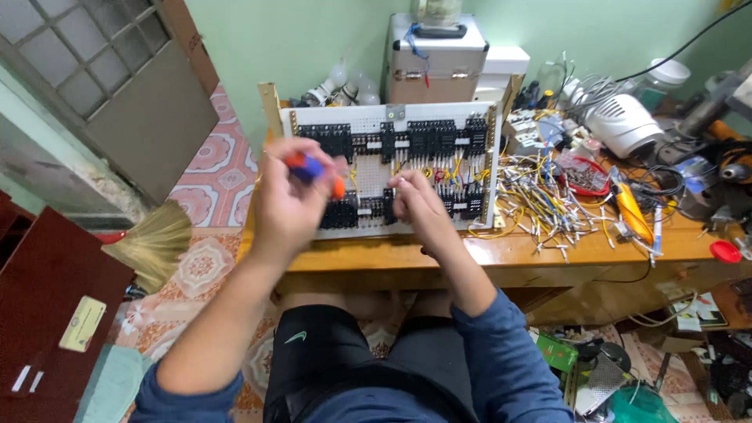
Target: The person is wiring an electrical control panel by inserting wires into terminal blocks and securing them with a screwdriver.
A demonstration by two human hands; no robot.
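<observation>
Hands at work on a wired relay board [368, 168] propped at the back of a wooden table [470, 254].

The left hand [294, 200], grip clamped on an orange-and-blue tool [312, 170], hovers at the board's nine o'clock edge. The right hand [419, 205], fingertips pinched together at something too small to make out, touches the board's centre among yellow wires. Loose cut wires [540, 204] lie piled at the board's three o'clock, with an orange-handled tool [630, 211] beyond. The leaning board looks liable to tip if pressed hard, and a slipping tool tip could snag neighbouring wires.
</observation>
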